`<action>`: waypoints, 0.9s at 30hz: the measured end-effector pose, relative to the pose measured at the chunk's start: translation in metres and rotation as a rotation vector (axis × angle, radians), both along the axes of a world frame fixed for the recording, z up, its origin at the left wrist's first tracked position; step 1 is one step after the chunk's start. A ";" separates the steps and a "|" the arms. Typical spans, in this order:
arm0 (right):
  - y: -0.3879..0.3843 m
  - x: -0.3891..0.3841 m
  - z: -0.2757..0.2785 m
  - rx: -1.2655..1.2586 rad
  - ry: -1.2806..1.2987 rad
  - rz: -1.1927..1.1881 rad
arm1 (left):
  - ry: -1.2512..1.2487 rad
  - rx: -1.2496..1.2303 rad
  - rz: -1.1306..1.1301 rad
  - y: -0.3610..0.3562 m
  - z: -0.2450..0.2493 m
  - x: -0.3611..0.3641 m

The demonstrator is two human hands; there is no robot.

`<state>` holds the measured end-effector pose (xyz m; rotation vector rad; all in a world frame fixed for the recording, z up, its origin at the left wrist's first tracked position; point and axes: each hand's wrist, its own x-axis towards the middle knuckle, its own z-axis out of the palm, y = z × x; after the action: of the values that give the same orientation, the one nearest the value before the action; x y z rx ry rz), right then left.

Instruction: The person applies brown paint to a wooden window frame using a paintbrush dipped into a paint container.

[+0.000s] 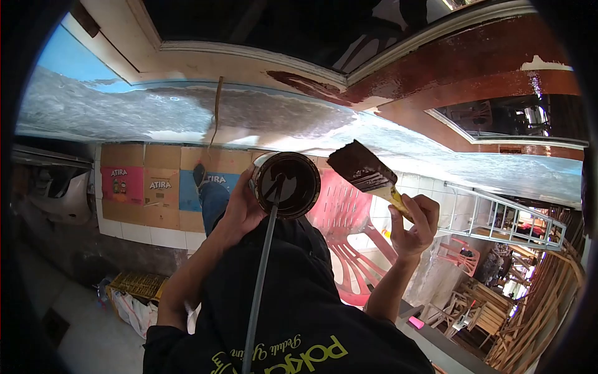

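My left hand point(242, 209) grips a round paint can point(314, 187) by its side, and dark brown paint shows inside. From the can's mouth a long grey rod point(263, 274) runs down past my black shirt; its tip appears to be in the paint. My right hand point(416, 225) pinches the yellow handle of a wide paintbrush point(361, 165). Brown paint coats the bristles, which point up and left, apart from the can. Above both hands is a window frame point(398, 81), glossy brown on the right and pale on the left, with a wet brown patch point(305, 84) between.
A red plastic chair point(355, 262) stands right beside me. Printed cardboard point(162, 215) covers the floor along the grey and blue wall point(156, 112). At the right are a metal ladder point(479, 218) and stacked wood point(548, 299). A yellow crate point(137, 283) sits lower left.
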<state>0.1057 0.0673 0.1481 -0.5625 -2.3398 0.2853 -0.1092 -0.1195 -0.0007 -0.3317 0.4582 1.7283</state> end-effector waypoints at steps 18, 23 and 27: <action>-0.008 -0.005 -0.004 -0.138 0.011 0.069 | 0.040 0.029 -0.004 0.000 0.002 -0.002; -0.006 -0.008 -0.006 -0.220 -0.016 0.022 | 0.018 0.003 0.010 0.000 0.002 -0.001; -0.006 -0.010 -0.012 -0.304 -0.050 -0.011 | 0.027 0.009 0.002 0.000 0.001 -0.002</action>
<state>0.0956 0.0612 0.1361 -0.7342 -2.3556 0.6357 -0.1116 -0.1194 0.0007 -0.3026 0.4694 1.7381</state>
